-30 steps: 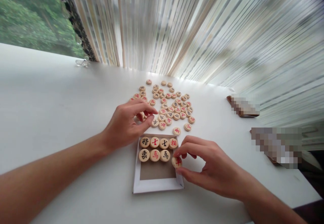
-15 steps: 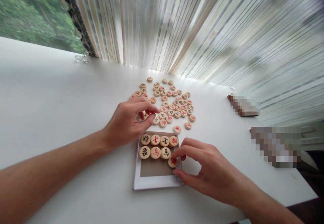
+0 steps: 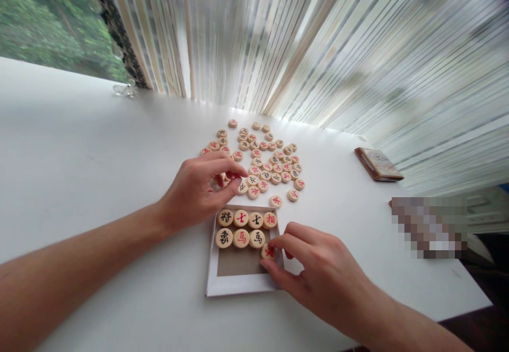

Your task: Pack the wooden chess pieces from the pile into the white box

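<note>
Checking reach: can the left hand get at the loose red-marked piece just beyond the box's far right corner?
Probably yes: nothing covers that piece; only flat pieces separate it from the left hand.

I hold one round wooden piece (image 3: 268,254), its red character up and partly covered, just inside the right edge of my shallow white box (image 3: 238,287); seven matching pieces (image 3: 241,238) lie flat in it, characters up, four along the far edge, three next to them, while loose pieces (image 3: 276,177) lie scattered beyond that edge
</note>
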`<action>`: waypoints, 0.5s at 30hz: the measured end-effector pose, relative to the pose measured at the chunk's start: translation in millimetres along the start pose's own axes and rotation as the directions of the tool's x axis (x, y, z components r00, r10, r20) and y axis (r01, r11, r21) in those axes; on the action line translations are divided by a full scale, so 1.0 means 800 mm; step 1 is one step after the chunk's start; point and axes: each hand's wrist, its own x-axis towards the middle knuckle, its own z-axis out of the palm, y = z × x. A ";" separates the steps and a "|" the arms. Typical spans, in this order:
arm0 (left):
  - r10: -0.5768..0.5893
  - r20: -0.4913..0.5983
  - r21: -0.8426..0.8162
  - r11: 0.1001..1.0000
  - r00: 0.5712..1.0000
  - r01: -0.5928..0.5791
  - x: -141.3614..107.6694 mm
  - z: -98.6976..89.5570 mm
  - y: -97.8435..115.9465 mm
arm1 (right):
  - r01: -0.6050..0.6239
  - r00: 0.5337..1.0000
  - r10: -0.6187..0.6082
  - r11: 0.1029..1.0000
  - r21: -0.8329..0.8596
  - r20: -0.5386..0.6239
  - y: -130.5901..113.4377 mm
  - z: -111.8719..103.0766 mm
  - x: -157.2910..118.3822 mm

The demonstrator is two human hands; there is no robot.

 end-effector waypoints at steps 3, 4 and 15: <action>-0.001 0.002 0.002 1.000 1.000 0.001 0.001 0.000 0.001 | -0.014 1.000 0.014 1.000 0.004 0.005 -0.002 -0.001 0.001; 0.000 0.001 0.001 1.000 1.000 0.000 0.001 0.000 0.001 | -0.019 1.000 0.019 1.000 0.001 0.004 -0.002 -0.001 0.000; -0.022 0.014 0.004 1.000 1.000 0.022 0.000 0.000 0.003 | -0.030 0.999 0.028 0.998 -0.051 -0.037 -0.001 -0.002 -0.005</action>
